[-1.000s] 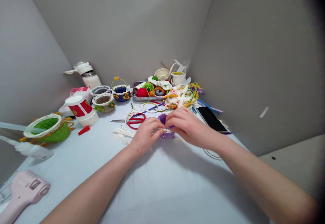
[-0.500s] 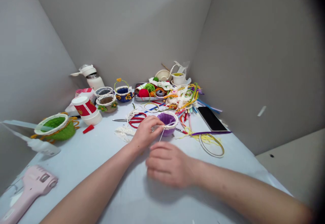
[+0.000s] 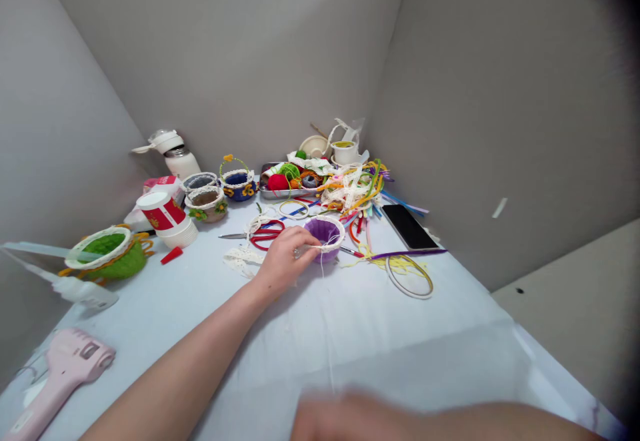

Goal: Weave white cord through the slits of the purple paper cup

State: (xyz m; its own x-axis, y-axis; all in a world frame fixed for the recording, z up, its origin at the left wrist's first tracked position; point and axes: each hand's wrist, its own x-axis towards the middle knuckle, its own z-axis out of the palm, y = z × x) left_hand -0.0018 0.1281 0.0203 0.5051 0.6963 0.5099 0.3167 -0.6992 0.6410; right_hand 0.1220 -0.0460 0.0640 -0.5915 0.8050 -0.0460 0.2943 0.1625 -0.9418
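A small purple basket (image 3: 325, 229) with a white braided rim stands on the table, and my left hand (image 3: 290, 252) pinches its rim at the near left side. From that rim a thin white thread (image 3: 327, 341) runs down across the table toward my right hand (image 3: 350, 418). My right hand is low at the bottom edge of the view, smeared by motion, its fingers hidden. Red-handled scissors (image 3: 267, 235) and a strip of white lace (image 3: 243, 258) lie left of the basket.
Finished baskets (image 3: 240, 186), stacked paper cups (image 3: 167, 220) and a green basket (image 3: 113, 254) stand left; a pink glue gun (image 3: 75, 368) lies nearer. A tray (image 3: 287, 192) of yarn is behind. A phone (image 3: 409, 228) and a hoop (image 3: 409, 278) lie right.
My right hand has moved down toward me, away from the basket, and the thread now stretches long toward it. My left hand stays at the rim. The view has shifted slightly.
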